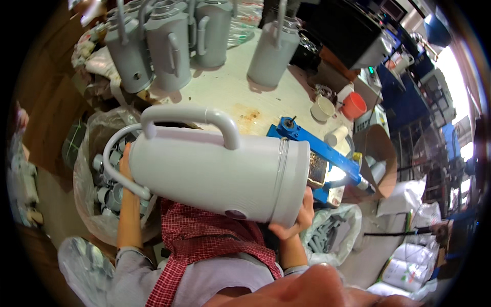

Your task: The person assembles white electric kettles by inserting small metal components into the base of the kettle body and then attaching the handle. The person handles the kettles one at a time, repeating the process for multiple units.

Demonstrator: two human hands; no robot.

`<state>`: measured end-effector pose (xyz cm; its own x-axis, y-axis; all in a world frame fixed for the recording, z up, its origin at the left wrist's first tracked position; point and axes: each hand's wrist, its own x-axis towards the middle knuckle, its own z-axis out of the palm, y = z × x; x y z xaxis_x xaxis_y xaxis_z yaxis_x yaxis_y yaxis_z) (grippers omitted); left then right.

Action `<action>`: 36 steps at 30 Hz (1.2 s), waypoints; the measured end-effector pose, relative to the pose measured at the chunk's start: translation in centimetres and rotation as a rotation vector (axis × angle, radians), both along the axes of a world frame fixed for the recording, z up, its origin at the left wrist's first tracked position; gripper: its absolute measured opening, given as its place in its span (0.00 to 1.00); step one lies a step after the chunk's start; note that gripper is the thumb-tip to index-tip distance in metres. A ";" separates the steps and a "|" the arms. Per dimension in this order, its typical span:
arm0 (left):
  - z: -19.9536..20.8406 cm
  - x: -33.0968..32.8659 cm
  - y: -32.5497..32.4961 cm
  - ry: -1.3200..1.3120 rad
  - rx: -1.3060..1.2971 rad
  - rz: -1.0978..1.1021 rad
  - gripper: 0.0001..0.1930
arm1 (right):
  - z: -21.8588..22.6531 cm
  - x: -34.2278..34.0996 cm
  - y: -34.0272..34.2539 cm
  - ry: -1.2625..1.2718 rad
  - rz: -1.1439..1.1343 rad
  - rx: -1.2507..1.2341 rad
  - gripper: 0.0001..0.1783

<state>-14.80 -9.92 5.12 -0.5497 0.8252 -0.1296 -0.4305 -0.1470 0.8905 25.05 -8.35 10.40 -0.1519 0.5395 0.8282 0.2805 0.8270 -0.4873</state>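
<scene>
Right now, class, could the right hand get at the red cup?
Probably not: the right hand holds the jug, and the blue fixture seems to stand between that hand and the red cup.

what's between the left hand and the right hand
In the head view, the pale grey jug, held sideways, lies between them: the left hand is at its narrower end, the right hand at its wider end.

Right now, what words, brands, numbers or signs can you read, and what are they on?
None that I can read.
Pale jug: dark oval mark low on its near side, too small to read.
Green display at upper right: too small.
White sacks at lower right: print too blurred.
</scene>
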 end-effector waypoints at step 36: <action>2.1 0.2 -4.2 0.511 0.094 0.362 0.24 | -8.3 -2.8 2.2 0.309 0.006 -0.429 0.34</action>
<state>-14.59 -14.16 7.19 -0.7693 0.5707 0.2871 0.1370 -0.2917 0.9467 22.28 -6.13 2.07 0.0607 0.8395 0.5400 0.0658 0.5365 -0.8413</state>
